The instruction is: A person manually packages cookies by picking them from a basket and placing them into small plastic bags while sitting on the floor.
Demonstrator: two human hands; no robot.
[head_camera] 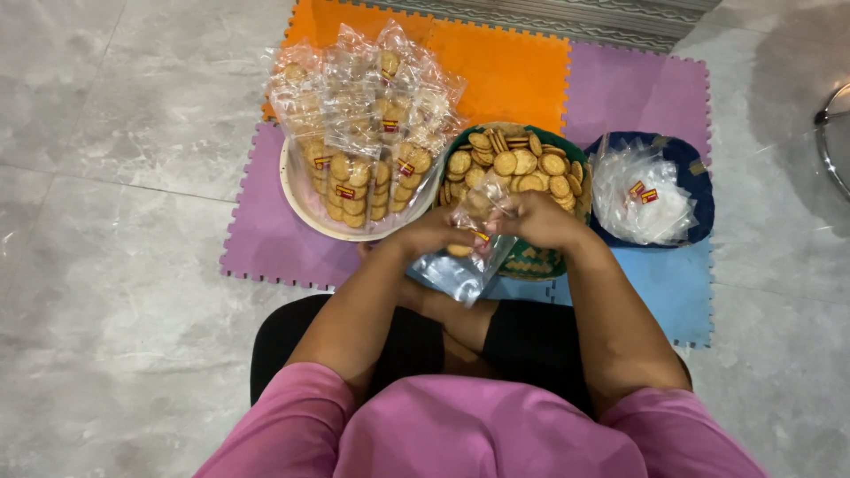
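while the left hand (pixel 432 232) pinches one edge of a clear plastic bag (pixel 462 265), the right hand (pixel 538 219) pinches the other; the bag hangs below both grips, mouth up, long axis downward. just beyond lies the biscuit basket (pixel 531 261), nearer the right hand.

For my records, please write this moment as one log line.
left hand + right hand: hold clear bag | green basket: loose biscuits | white bowl: filled bags

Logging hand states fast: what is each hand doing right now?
Left hand: closed, gripping the clear plastic bag with a few round biscuits inside.
Right hand: closed on the same bag's top.
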